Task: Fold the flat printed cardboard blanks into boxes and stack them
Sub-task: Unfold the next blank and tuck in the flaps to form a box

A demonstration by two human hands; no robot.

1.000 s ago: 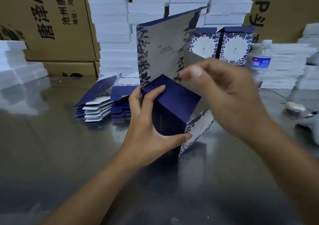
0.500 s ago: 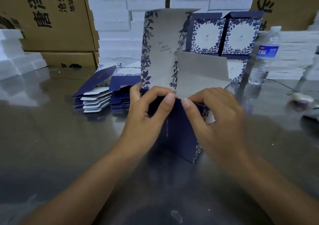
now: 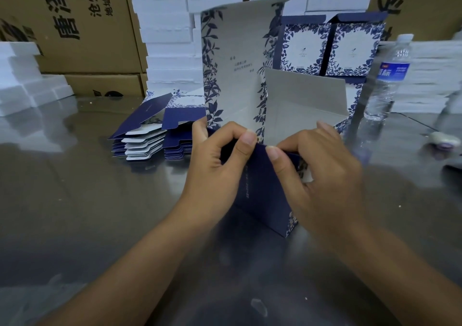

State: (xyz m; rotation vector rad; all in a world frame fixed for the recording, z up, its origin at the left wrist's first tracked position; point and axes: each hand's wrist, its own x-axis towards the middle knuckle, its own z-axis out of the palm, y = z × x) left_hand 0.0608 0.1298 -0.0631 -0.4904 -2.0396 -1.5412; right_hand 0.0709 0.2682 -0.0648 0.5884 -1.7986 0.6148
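**Desk:** Your right hand [image 3: 322, 175], up at the grey flap a second ago, is now down at the navy front wall of the half-built box [image 3: 260, 198]. It meets your left hand [image 3: 220, 165] at the top edge.

**Floor:** Both hands pinch that edge, thumbs on the near face and fingers curled over it. The box stands on the steel table [image 3: 75, 200] straight in front of you. Its tall printed panel [image 3: 232, 58] and grey flap [image 3: 305, 93] rise behind your knuckles.

**Desk:** So you are mid-fold, it seems: walls up, top not yet closed.

**Floor:** By my reading, the next move calls for you to crease that navy edge sharply. Then bring the flap and tall panel down over the opening without buckling them.

**Desk:** And the stacking?

**Floor:** Finished boxes [image 3: 330, 48] stand at the back, beside the water bottle [image 3: 390, 75], and yours likely joins them. The pile of flat blanks [image 3: 150, 138] waits just left of your left hand.
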